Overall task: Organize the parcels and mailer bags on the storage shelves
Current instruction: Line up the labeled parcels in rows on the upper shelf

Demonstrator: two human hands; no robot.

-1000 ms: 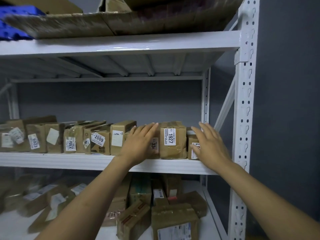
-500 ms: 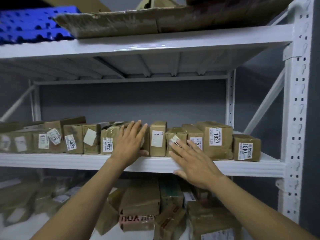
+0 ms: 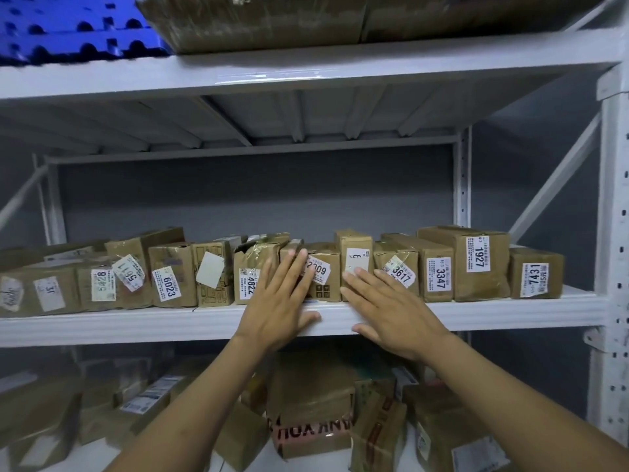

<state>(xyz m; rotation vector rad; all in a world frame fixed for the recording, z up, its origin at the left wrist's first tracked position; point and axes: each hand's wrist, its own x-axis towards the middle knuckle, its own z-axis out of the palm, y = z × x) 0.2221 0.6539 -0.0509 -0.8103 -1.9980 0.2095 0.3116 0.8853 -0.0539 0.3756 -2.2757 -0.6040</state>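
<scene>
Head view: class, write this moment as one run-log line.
left hand: open, fingers on parcel 2009 | right hand: open, fingertips on tall parcel | place: middle shelf

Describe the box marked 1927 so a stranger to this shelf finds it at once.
On the white rack, find the middle shelf with its row of brown boxes. Second from the right end stands the box marked 1927. It is bulkier than its neighbours, the slimmer 3347 box and the lower 7431 box.
</scene>
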